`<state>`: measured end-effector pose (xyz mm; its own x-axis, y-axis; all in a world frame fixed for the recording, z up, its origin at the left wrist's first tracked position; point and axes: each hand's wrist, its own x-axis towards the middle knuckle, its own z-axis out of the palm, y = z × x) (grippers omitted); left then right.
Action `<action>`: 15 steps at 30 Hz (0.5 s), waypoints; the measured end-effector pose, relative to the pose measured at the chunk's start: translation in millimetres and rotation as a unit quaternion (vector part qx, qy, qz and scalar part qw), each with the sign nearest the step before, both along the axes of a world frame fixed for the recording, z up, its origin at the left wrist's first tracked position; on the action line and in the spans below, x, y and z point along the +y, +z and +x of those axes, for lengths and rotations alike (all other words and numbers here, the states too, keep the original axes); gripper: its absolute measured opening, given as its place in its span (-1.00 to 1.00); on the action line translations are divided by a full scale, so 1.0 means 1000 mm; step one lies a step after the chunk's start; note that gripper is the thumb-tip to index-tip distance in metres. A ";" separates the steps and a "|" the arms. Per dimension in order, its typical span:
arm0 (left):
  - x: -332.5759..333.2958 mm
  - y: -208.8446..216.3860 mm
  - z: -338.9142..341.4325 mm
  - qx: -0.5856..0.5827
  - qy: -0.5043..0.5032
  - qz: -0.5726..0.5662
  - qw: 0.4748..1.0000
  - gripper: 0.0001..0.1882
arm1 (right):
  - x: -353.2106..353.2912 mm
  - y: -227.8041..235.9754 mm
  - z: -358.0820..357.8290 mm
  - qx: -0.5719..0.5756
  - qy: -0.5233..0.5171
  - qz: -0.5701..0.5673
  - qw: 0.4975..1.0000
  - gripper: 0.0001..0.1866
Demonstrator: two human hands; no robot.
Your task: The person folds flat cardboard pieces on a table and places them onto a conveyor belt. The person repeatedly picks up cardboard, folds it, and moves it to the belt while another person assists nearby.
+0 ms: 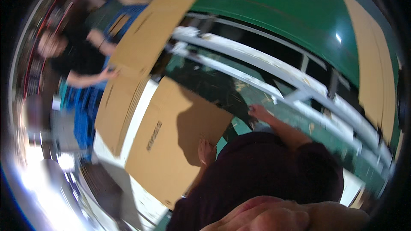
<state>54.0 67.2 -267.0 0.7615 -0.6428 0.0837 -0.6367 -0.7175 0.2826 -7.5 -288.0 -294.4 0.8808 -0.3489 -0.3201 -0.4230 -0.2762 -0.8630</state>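
Observation:
A flat brown cardboard sheet [171, 115] with dark print lies on a white table in front of me, to the left. My left hand [206, 152] rests on its near right part, fingers stretched out on the surface. My right hand [259, 114] hangs in the air beyond the sheet's right corner, above the green floor. Its fingers are loosely bent, with nothing visible in them; the picture is slightly blurred there. A shadow falls across the sheet.
Across the table, a person [79, 62] holds another large folded cardboard sheet [141, 34]. The white tabletop [139, 107] shows between the sheets. A grey metal frame [257, 62] runs along the right over green floor with scraps. More cardboard [372, 60] stands far right; blue crates [85, 111] are at left.

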 end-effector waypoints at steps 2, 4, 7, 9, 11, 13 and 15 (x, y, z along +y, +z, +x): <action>-0.008 0.007 -0.001 -0.013 -0.026 -0.017 0.999 -0.37 | -0.023 -0.013 -0.015 -0.072 -0.169 0.088 0.979 -0.82; 0.009 -0.007 0.005 -0.062 -0.057 0.028 0.996 -0.31 | -0.061 -0.023 -0.016 -0.195 -0.243 0.293 0.904 -0.94; 0.046 -0.084 0.004 -0.133 -0.005 0.016 0.991 -0.27 | -0.138 0.016 -0.061 -0.264 -0.453 0.233 0.819 -0.85; 0.060 -0.112 0.019 -0.010 0.013 0.159 0.987 -0.27 | -0.191 0.035 -0.101 -0.320 -0.596 0.248 0.693 -0.86; 0.076 -0.115 0.028 0.105 0.043 0.241 0.964 -0.28 | -0.241 0.051 -0.141 -0.372 -0.699 0.232 0.566 -0.87; 0.073 -0.116 0.041 0.212 0.068 0.247 0.943 -0.31 | -0.300 0.017 -0.210 -0.453 -0.662 0.200 0.562 -0.83; 0.076 -0.116 0.042 0.406 0.120 -0.030 0.905 -0.47 | -0.352 -0.009 -0.258 -0.412 -0.725 0.211 0.510 -0.74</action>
<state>96.2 143.5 -383.4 0.7046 -0.4627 -0.5380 -0.0281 -0.7758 0.6304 -265.6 -640.1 -303.5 -0.3094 -0.8778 -0.3658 0.6361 0.0949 -0.7657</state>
